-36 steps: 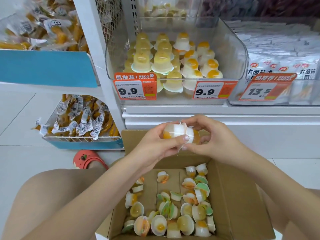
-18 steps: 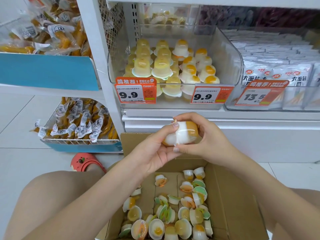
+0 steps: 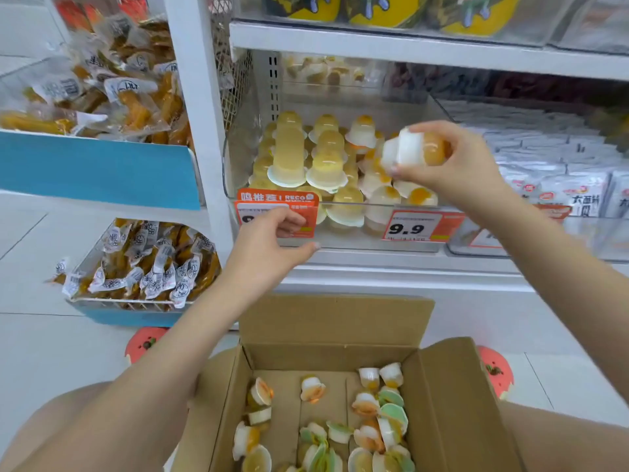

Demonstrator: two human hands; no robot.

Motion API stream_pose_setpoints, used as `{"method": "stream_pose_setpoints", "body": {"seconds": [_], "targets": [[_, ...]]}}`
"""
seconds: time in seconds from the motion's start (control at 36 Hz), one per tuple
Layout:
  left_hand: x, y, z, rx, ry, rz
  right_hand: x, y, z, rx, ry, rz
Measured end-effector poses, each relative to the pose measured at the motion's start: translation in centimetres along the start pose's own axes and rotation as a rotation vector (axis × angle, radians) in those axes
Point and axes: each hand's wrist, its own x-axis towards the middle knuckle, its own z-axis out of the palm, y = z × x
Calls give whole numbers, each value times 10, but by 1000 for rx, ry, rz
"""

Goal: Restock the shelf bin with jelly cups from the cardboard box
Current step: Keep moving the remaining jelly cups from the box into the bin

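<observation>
1. White shelving (image 3: 200, 107) fills the background over a pale tiled floor (image 3: 30, 352), with one clear shelf bin (image 3: 343, 240) on the middle shelf.
2. Two orange price tags (image 3: 420, 227) reading 9.9 hang on the bin's front edge.
3. Jelly cups in the bin (image 3: 325, 165) are stacked too densely to count; open room remains above the pile on the right.
4. Right hand (image 3: 459, 166) holds two stacked jelly cups (image 3: 413, 149) above the bin's right half, fingers clamped round them.
5. Left hand (image 3: 269, 253) is at the left tag, fingers loosely curled, holding nothing.
6. One cardboard box (image 3: 333, 328) stands open on the floor below, flaps spread; roughly twenty loose cups (image 3: 366, 405) lie inside.
</observation>
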Motion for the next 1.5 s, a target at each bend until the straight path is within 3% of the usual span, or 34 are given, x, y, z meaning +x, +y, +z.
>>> {"method": "stream_pose_setpoints", "body": {"seconds": [0.17, 0.36, 0.61, 0.83, 1.0, 1.22, 1.28, 1.36, 1.5], "targets": [[8, 2, 9, 61, 36, 47, 91, 4, 14, -389, -214, 7], [12, 4, 8, 36, 83, 15, 133, 7, 39, -665, -449, 38], [11, 4, 13, 77, 107, 26, 135, -6, 52, -922, -569, -23], [10, 1, 15, 109, 94, 49, 134, 1, 60, -887, -590, -41], [7, -3, 15, 127, 78, 77, 122, 6, 45, -769, -504, -82], [-14, -9, 29, 62, 103, 105, 1, 9, 5, -374, 79, -375], [-25, -17, 41, 29, 81, 86, -47, 20, 7, -363, 147, -436], [-44, -38, 67, 12, -21, 21, -115, 60, 22, -406, -3, -416], [-78, -94, 117, 177, -344, -87, -187, 134, 61, -522, -507, -98]]}}
